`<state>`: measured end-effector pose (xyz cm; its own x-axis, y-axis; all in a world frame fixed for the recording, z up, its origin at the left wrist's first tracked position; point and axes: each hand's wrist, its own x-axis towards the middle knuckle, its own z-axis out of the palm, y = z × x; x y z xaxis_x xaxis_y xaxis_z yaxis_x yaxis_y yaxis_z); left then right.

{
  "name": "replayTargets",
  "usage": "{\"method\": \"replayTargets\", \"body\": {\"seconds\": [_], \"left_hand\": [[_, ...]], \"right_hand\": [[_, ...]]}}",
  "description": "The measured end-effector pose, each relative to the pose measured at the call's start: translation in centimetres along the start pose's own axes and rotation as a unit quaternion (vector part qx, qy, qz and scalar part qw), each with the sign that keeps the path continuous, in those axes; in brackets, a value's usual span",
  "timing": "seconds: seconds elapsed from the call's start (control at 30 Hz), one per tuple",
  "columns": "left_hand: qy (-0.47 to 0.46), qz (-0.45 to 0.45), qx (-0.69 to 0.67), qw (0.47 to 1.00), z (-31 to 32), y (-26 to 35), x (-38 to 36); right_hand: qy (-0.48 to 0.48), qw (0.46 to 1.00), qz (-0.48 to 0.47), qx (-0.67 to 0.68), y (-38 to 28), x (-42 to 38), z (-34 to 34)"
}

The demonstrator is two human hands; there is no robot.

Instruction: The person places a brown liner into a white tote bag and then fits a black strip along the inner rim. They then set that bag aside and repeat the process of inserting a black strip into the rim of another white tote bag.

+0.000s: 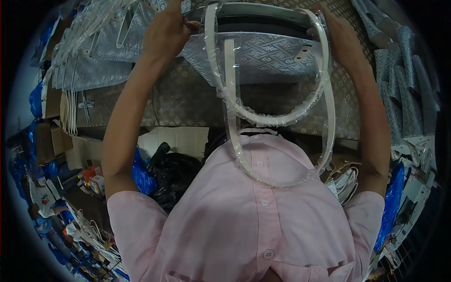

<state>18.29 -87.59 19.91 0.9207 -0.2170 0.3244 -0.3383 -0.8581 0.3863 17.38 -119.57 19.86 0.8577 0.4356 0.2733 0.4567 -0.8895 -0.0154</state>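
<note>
A silver-grey patterned handbag [272, 58] stands on the worktop, its dark mouth facing up between metal-looking frame edges. Two cream handles [272, 118] in clear plastic wrap loop from it towards my chest. At the bag's left end my left hand [170, 35] has its fingers curled at the rim, the thumb by the opening. My right hand [340, 37] grips the opposite end, its fingertips partly hidden behind the handle. A small plate with holes [303, 53] shows on the bag's near face.
More patterned bags [101, 66] with plastic-wrapped handles are piled at the left. Grey patterned pieces [404, 89] lie at the right. Below the brown patterned worktop [183, 101] are a black plastic bag [171, 174] and cardboard boxes [54, 141].
</note>
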Motion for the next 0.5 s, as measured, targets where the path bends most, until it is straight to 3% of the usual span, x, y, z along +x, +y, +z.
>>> {"method": "replayTargets", "body": {"seconds": [0.2, 0.3, 0.4, 0.5], "left_hand": [[-0.015, 0.032, 0.031, 0.999, 0.2, -0.4, 1.0], [-0.019, 0.042, 0.04, 0.998, 0.3, -0.8, 1.3], [-0.021, 0.049, 0.046, 0.998, 0.5, -1.1, 1.5], [-0.025, 0.056, 0.053, 0.997, 0.5, -1.3, 1.8]], "right_hand": [[0.08, 0.973, -0.107, 0.19, 2.9, 1.1, 1.6], [-0.025, 0.996, -0.023, 0.086, 2.5, 1.7, 0.9], [0.0, 0.996, -0.069, 0.056, 3.4, 1.8, 1.8], [0.005, 0.999, -0.052, -0.011, 3.2, 1.5, 2.1]]}}
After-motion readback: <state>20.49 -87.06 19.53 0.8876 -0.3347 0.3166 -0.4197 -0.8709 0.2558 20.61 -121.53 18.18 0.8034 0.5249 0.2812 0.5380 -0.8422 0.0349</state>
